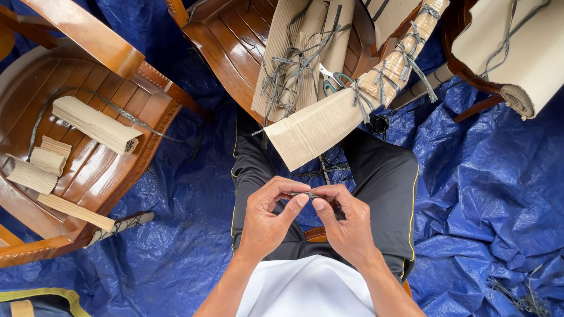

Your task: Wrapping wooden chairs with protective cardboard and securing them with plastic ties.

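- The left hand and the right hand meet above the person's lap, fingertips touching, with the blue tarp spread on the floor all around them.
- Between thumbs and forefingers both hands pinch a thin grey string; the fingers of each hand are closed on it, and the string runs short and nearly level from one pinch to the other.
- Just beyond the hands, further from the person, a chair leg wrapped in corrugated cardboard slants across the black trousers, its open end pointing down towards the left knee.
- Grey strings are knotted around that wrapping higher up, and loose ends hang from it over the trousers.
- Beyond the hands, a pair of scissors with teal handles lies on the seat of a brown wooden chair, beside more tied cardboard.
- Far to the left of the hands stands another wooden chair, carrying several folded strips of cardboard on its slatted seat, with a grey string trailing among them.
- To the upper right of the hands, a third chair bears a rolled sheet of cardboard bound with string.
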